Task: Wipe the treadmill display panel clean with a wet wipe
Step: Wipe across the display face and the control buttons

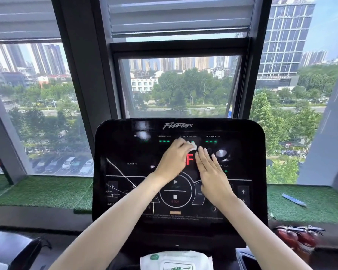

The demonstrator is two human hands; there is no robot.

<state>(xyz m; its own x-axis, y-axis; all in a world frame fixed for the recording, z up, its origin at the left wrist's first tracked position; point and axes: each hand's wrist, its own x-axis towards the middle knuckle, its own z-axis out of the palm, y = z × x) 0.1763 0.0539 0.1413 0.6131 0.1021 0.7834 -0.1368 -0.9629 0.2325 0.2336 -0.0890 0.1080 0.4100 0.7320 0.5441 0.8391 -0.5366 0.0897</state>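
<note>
- My left grip (pixel 172 162) bunches the wet wipe (pixel 193 147) under curled fingers (pixel 179 146), pressing it on the display panel (pixel 125 149) just below the heart-rate label (pixel 186 136).
- My right grip (pixel 213 173) lies flat just beside it, spread straight on the panel.
- The wipe pack (pixel 176 260) sits below the panel.
- The wipe is wadded; I cannot tell its long axis.

At frame centre the left hand (pixel 173 161) held a crumpled wet wipe (pixel 193 147) against the black display panel (pixel 125 149), just below the heart-rate label. The right hand (pixel 213 172) lay flat beside it, fingers (pixel 204 153) straight. A wipe pack (pixel 176 260) sat at the bottom edge.
</note>
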